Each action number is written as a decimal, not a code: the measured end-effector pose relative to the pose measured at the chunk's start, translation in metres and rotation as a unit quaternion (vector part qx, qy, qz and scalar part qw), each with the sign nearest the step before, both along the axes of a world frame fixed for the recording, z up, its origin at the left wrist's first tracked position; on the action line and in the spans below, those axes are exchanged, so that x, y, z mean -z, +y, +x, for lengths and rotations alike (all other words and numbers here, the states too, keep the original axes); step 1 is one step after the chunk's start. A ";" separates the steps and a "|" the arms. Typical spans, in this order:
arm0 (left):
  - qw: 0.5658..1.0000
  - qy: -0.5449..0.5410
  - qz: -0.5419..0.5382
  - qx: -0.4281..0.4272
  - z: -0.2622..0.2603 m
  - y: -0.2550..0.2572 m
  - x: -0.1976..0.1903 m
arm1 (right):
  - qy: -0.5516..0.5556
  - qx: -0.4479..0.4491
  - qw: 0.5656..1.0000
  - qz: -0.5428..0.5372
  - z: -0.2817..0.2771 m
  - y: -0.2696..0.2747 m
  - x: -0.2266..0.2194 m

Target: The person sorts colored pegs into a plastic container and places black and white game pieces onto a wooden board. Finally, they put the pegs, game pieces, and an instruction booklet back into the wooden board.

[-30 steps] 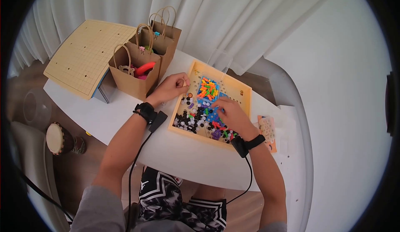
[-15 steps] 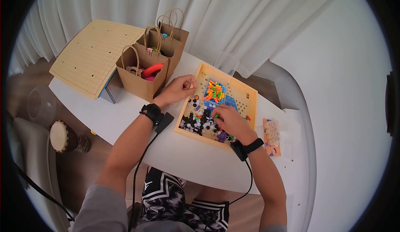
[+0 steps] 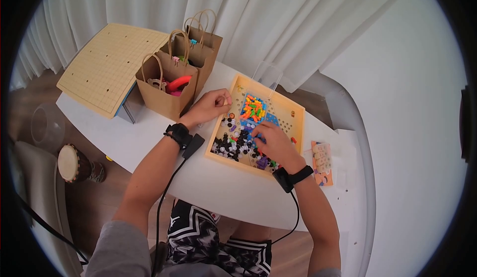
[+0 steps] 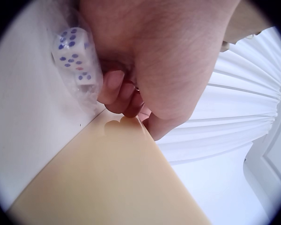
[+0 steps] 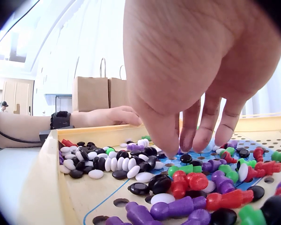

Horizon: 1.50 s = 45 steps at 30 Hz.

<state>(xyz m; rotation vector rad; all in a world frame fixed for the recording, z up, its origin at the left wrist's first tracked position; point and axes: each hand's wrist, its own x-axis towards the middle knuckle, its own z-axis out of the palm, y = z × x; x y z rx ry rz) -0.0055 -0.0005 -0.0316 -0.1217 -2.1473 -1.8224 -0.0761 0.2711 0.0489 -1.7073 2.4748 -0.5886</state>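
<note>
A shallow wooden game tray (image 3: 236, 164) lies on the white table. My left hand (image 3: 208, 107) grips its left rim, fingers curled against the outside of the wall and thumb over the top edge. Beside that hand are white dice (image 4: 72, 49) in a clear plastic bag. My right hand (image 3: 274, 141) reaches down into the tray, its thumb and fingers (image 5: 208, 129) pointing at the loose pieces and the fingertips right among them. Black and white counters (image 5: 126, 164) lie heaped near it. Purple, red and green pegs (image 5: 178, 206) are scattered nearer the wrist camera.
Orange, yellow and green pegs (image 3: 254, 109) fill a small box in the tray. Brown paper bags (image 3: 164, 98) stand behind my left hand, next to a gridded wooden board (image 3: 112, 68). A colourful printed card (image 3: 322, 163) lies right of the tray, and a clear container (image 3: 268, 73) behind it.
The head view has shifted a little. My right hand has moved slightly left over the pieces, and a red peg now shows on its right. My left hand stays on the rim.
</note>
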 end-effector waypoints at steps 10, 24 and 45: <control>1.000 -0.001 0.010 0.006 -0.001 -0.001 0.000 | -0.028 -0.111 0.993 -0.043 0.022 -0.042 0.006; 1.000 0.002 -0.012 0.005 -0.002 -0.004 0.005 | -0.095 -0.010 0.995 -0.019 -0.003 -0.036 -0.022; 0.993 -0.089 0.035 -0.072 0.008 0.006 -0.013 | -0.049 0.037 0.995 0.074 -0.021 -0.118 0.001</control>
